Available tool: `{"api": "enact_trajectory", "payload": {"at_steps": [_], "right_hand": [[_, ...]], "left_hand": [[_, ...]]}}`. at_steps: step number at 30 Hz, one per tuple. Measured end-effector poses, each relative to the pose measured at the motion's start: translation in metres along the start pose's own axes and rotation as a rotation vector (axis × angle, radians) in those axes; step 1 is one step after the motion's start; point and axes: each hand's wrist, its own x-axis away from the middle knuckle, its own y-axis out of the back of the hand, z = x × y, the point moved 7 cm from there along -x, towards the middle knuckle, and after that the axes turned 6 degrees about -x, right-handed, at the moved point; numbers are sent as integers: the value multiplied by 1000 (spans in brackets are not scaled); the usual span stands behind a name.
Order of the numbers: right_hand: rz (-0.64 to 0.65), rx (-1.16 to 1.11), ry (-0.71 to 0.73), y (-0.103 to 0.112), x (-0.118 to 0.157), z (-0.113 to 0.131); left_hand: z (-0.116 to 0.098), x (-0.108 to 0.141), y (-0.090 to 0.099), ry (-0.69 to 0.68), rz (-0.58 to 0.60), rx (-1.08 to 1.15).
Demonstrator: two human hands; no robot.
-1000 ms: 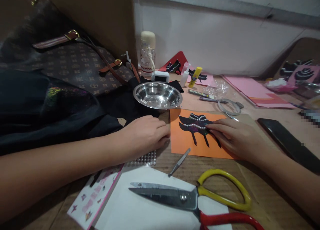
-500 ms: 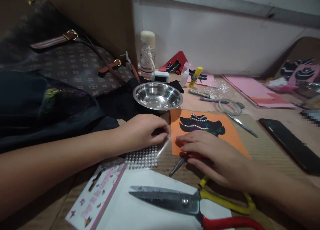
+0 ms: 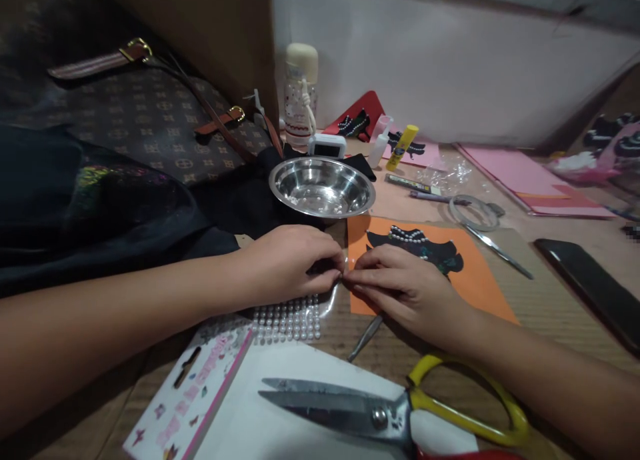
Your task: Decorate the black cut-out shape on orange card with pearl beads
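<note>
My left hand (image 3: 303, 260) is closed in a pinch above a sheet of stick-on pearls (image 3: 287, 319); whatever is in its fingertips is too small to make out. The fingertips of my right hand (image 3: 407, 293) are drawn together and meet those of the left, hiding anything between them. My right hand lies over the left part of an orange card (image 3: 487, 297). On that card is a black cut-out shape (image 3: 443, 253) with rows of white pearls. A thin metal tool (image 3: 367, 337) lies partly under my right hand.
Large scissors (image 3: 350, 410) lie in front, on white paper (image 3: 240, 407) beside the pearl packaging card (image 3: 187, 393). A steel bowl (image 3: 323, 213) stands behind my hands. Farther off are a glue stick (image 3: 403, 147), a bottle (image 3: 301, 93) and pink paper (image 3: 510, 173). A black phone (image 3: 590, 293) lies right.
My right hand has moved left and its fingers have closed together, meeting my left fingertips. My left hand keeps its pinch. The view has shifted slightly.
</note>
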Motion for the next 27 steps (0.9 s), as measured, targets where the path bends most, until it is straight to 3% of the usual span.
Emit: {"api": "enact_trajectory", "payload": {"at_steps": [5,12,22,27], "right_hand": [[19,27,-4,-2,-1,-1],[39,-24,-28,-3,0,-3],[51,-36,-140,-2,-2,-6],[111,63,-68,-9,-2,-3]], "left_hand": [[-3,0,0,-35,-17,-33],[-14,3,5,-118,53,-92],[-9,6,1,-53,84,-188],[-8,4,-1,-44,99,-122]]}}
